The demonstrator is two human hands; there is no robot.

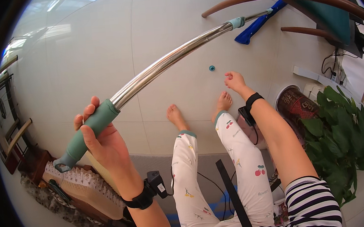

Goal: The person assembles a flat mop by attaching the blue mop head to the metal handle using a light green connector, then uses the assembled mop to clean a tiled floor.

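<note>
My left hand [102, 137] is wrapped round the green grip of a mop [173, 60] with a shiny metal pole. The pole slants up and away to the right, past a pale green collar [237, 22], to a blue flat mop head [254, 28] on the floor by a chair. A grey hanging loop ends the grip. My right hand [234, 81] hovers above the floor near my right foot, fingers curled inward; whether anything small sits in them cannot be made out. Just beyond it lies a small round teal cap [212, 68] on the pale tiles.
A wooden chair with a green seat [311, 2] stands at the far right, its legs near the mop head. On the right are a brown patterned bin [296, 103] and a leafy plant [340, 138]. A cushioned seat [82, 187] is at the left.
</note>
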